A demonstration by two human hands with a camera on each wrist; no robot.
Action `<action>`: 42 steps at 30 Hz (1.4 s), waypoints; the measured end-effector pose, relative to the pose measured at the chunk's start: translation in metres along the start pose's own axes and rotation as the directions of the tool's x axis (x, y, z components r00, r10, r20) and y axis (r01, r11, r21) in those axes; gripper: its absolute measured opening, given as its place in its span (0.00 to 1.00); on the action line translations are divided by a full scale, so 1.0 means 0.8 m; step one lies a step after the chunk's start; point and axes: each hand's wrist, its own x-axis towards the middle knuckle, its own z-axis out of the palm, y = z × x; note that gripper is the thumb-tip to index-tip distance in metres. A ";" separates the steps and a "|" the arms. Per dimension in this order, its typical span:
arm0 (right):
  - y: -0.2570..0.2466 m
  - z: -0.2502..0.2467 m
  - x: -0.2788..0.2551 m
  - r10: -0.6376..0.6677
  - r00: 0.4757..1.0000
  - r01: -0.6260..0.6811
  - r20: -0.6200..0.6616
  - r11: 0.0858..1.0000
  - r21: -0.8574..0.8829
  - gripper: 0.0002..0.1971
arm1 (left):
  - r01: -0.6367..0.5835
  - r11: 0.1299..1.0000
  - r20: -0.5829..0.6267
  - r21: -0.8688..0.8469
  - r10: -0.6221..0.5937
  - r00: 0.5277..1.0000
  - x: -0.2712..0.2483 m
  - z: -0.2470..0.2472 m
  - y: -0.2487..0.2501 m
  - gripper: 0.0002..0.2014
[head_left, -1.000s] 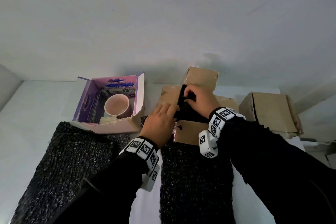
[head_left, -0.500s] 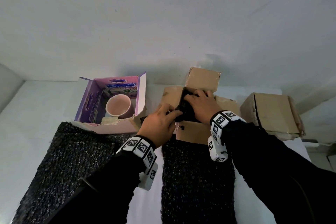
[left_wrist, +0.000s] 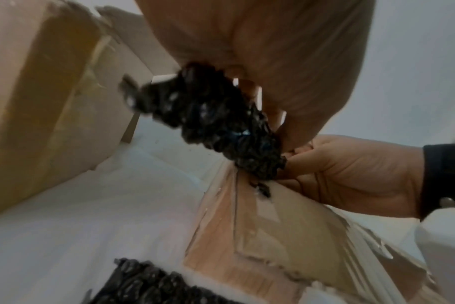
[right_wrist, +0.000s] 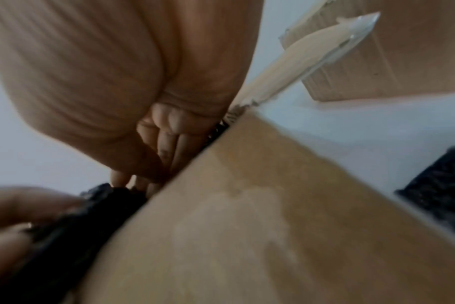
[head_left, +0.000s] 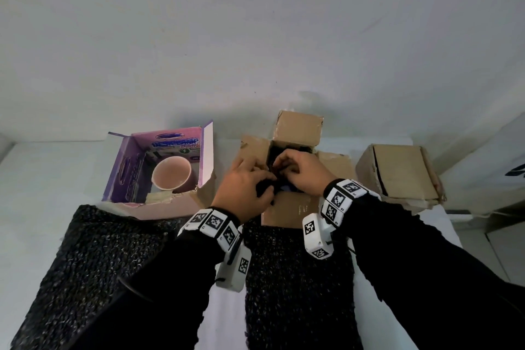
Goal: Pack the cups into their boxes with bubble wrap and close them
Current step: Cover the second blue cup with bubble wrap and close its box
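Note:
An open brown cardboard box (head_left: 298, 128) stands mid-table with its flaps spread. Both hands meet at its mouth over a wad of black bubble wrap (head_left: 277, 187) that sits partly inside it. My left hand (head_left: 250, 185) grips the wrap's near-left end, seen as a crumpled black bundle (left_wrist: 216, 121) under its fingers. My right hand (head_left: 295, 173) pinches the same wrap (right_wrist: 73, 216) at the box's front wall (right_wrist: 247, 216). What the wrap covers is hidden. A pink cup (head_left: 172, 176) stands bare in the open purple box (head_left: 125, 170) at the left.
A closed brown cardboard box (head_left: 400, 173) sits at the right. Two black bubble wrap sheets lie on the white table, one at front left (head_left: 93, 261), one under my wrists (head_left: 298, 278). A wall rises just behind the boxes.
Both hands have drawn together over the box mouth. The left hand moved from the box's left flap onto the black wrap and now grips it; the right hand shifted slightly nearer.

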 end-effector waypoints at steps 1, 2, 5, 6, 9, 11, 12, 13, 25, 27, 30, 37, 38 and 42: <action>0.000 0.002 -0.002 -0.035 0.999 0.035 0.007 0.998 -0.053 0.19 | -0.003 0.996 0.012 0.087 0.001 1.000 -0.003 0.001 -0.003 0.19; 0.001 0.004 -0.001 -0.075 0.997 0.075 0.008 0.988 -0.134 0.20 | -0.007 0.984 0.025 0.175 0.003 1.000 -0.005 0.000 -0.004 0.20; 0.004 0.006 0.008 -0.116 0.992 0.127 0.051 0.883 -0.451 0.23 | -0.057 0.926 0.082 0.373 0.029 0.996 -0.011 -0.004 0.001 0.24; 0.004 0.007 0.011 -0.126 0.989 0.150 0.082 0.823 -0.548 0.23 | -0.069 0.915 0.088 0.397 0.036 0.995 -0.012 -0.004 0.002 0.24; 0.001 0.006 0.015 -0.139 0.978 0.208 0.155 0.657 -0.724 0.22 | -0.040 0.916 0.064 0.400 0.015 0.998 -0.014 -0.003 -0.002 0.21; -0.004 0.005 0.016 -0.133 0.973 0.229 0.186 0.595 -0.770 0.21 | -0.034 0.921 0.073 0.388 0.006 0.997 -0.013 -0.002 -0.009 0.20; -0.006 0.005 0.017 -0.129 0.970 0.244 0.207 0.559 -0.792 0.21 | -0.034 0.931 0.076 0.362 0.006 0.997 -0.013 -0.001 -0.013 0.19; -0.008 0.006 0.018 -0.117 0.967 0.255 0.228 0.525 -0.812 0.21 | -0.032 0.947 0.072 0.319 0.009 0.997 -0.012 -0.001 -0.016 0.17; 0.015 0.011 0.015 -0.272 0.961 0.250 0.057 0.756 -0.605 0.18 | -0.095 0.950 0.012 0.296 0.096 0.995 -0.010 0.004 -0.024 0.09; 0.015 0.009 0.016 -0.247 0.963 0.252 0.105 0.697 -0.671 0.20 | -0.071 0.967 -0.007 0.247 0.075 0.997 -0.009 0.004 -0.024 0.08; 0.011 0.005 0.017 -0.181 0.965 0.260 0.188 0.598 -0.758 0.21 | -0.089 0.967 0.031 0.240 0.085 0.996 -0.007 0.005 -0.024 0.09; 0.006 0.009 0.022 -0.134 0.970 0.242 0.202 0.522 -0.818 0.21 | -0.080 0.963 0.122 0.257 0.050 0.991 -0.007 0.004 -0.017 0.19; 0.009 0.010 0.020 -0.187 0.971 0.228 0.151 0.520 -0.823 0.21 | -0.092 0.960 0.119 0.263 0.062 0.991 -0.007 0.004 -0.016 0.18; 0.019 0.004 0.017 -0.128 0.991 0.050 -0.023 0.540 -0.840 0.21 | -0.104 0.956 0.123 0.276 0.072 0.990 -0.006 0.004 -0.016 0.17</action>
